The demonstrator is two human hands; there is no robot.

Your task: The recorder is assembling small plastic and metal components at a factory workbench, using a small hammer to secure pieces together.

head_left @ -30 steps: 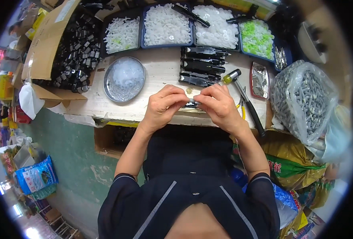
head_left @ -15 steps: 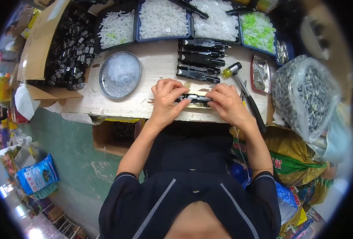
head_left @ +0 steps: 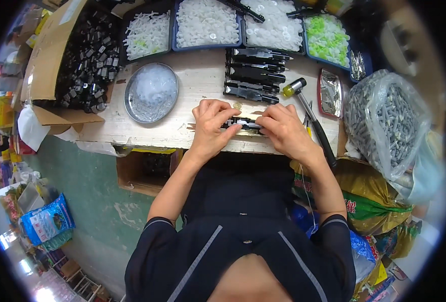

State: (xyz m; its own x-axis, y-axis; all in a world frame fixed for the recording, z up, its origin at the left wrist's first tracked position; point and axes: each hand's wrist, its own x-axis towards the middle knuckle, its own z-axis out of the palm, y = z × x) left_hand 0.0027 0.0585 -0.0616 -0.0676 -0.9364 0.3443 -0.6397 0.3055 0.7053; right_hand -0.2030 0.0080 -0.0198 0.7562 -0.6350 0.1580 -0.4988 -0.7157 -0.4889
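Note:
Both my hands are closed on a long black plastic part (head_left: 242, 123) with a white piece in its middle, lying low over the bench near its front edge. My left hand (head_left: 211, 125) pinches its left end between thumb and fingers. At the right end, my right hand (head_left: 284, 127) grips with the fingertips, and those fingers cover part of it. Just beyond my hands lies a row of several similar black parts (head_left: 255, 78), side by side. A hammer (head_left: 311, 118) with a yellow-tipped head and black handle rests to the right of my right hand.
Blue trays of white pieces (head_left: 208, 25) and green-and-white pieces (head_left: 326, 40) line the back. A round metal dish (head_left: 151, 110) stands left, beside a cardboard box (head_left: 49, 55) of black parts. To the right are a red-rimmed tray (head_left: 329, 111) and a clear bag (head_left: 384, 123) of grey pieces.
My right hand has shifted slightly left along the black part, with its fingers closer to the white piece. My left hand stays almost where it was.

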